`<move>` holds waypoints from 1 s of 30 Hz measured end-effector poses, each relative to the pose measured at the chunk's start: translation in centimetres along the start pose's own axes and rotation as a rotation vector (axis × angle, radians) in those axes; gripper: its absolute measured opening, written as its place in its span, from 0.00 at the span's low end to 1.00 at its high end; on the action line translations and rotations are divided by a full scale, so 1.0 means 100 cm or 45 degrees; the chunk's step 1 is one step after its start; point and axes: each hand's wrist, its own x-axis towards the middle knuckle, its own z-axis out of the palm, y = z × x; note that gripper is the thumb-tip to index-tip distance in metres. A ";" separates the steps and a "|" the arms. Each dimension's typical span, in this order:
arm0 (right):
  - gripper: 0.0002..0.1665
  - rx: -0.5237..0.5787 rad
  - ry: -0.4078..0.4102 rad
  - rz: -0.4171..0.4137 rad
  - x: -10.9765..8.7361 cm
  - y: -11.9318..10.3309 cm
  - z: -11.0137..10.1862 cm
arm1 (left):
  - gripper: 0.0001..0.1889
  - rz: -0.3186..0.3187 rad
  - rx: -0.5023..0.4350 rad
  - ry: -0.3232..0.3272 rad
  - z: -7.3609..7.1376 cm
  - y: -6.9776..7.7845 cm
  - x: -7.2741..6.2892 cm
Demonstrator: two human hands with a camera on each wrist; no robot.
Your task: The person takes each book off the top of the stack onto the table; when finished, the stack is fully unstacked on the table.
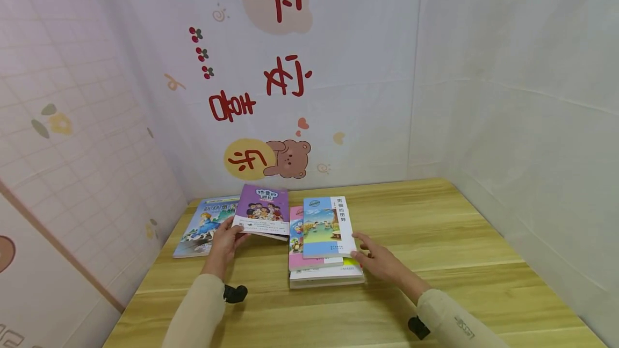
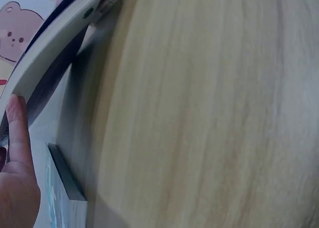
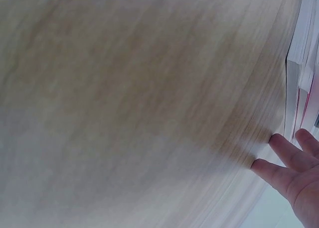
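My left hand (image 1: pixel 226 241) grips a purple book (image 1: pixel 262 211) by its lower left corner, thumb on the cover. In the left wrist view a finger (image 2: pixel 19 133) lies along the page edge of this raised, tilted book. My right hand (image 1: pixel 379 259) is at the right side of a stack of books, with thumb and forefinger right at the edge of the top blue-and-white book (image 1: pixel 321 232). The right wrist view shows its fingers (image 3: pixel 286 153) spread beside the stack, close to the tabletop. Below the top book lie a pink book (image 1: pixel 296 254) and a thicker white-edged book (image 1: pixel 326 282).
A blue book with a girl on its cover (image 1: pixel 200 232) lies at the table's left, partly overlapped by the purple book. The wooden table (image 1: pixel 425 219) meets patterned cloth walls (image 1: pixel 358 95) at the back and sides. Black wrist straps show below both sleeves.
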 end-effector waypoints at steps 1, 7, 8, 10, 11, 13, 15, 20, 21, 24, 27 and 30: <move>0.35 -0.002 0.001 0.001 0.000 0.000 0.000 | 0.34 0.004 0.008 -0.003 0.000 -0.001 0.001; 0.35 -0.012 0.002 0.009 0.000 0.001 0.001 | 0.33 -0.011 0.067 0.012 0.001 -0.003 0.005; 0.35 -0.011 0.003 0.010 0.000 0.001 0.001 | 0.33 -0.023 0.087 0.014 0.001 -0.003 0.006; 0.35 -0.011 0.006 0.009 0.000 0.001 0.001 | 0.32 -0.049 0.151 0.002 0.001 -0.004 0.008; 0.35 -0.011 0.006 0.010 0.000 0.001 0.001 | 0.32 -0.064 0.199 -0.006 0.001 -0.005 0.009; 0.35 -0.012 0.007 0.012 0.000 0.001 0.001 | 0.34 -0.085 0.291 -0.020 0.002 -0.005 0.009; 0.34 -0.019 0.006 0.012 0.000 0.001 0.001 | 0.36 -0.082 0.385 -0.030 0.003 -0.005 0.008; 0.35 -0.023 0.001 0.011 0.000 0.002 0.002 | 0.34 0.045 0.673 -0.031 0.004 0.000 0.006; 0.35 -0.023 -0.002 0.008 0.001 0.002 0.002 | 0.33 0.090 0.744 -0.013 0.005 0.001 0.006; 0.35 -0.024 -0.003 -0.011 0.001 0.003 0.001 | 0.29 0.213 0.940 0.047 0.009 0.008 0.006; 0.36 -0.036 -0.001 -0.011 0.001 0.003 0.001 | 0.27 0.256 0.993 0.071 0.017 0.015 0.003; 0.36 -0.043 0.002 0.002 0.001 0.004 0.001 | 0.26 0.266 0.981 0.036 0.026 0.017 0.000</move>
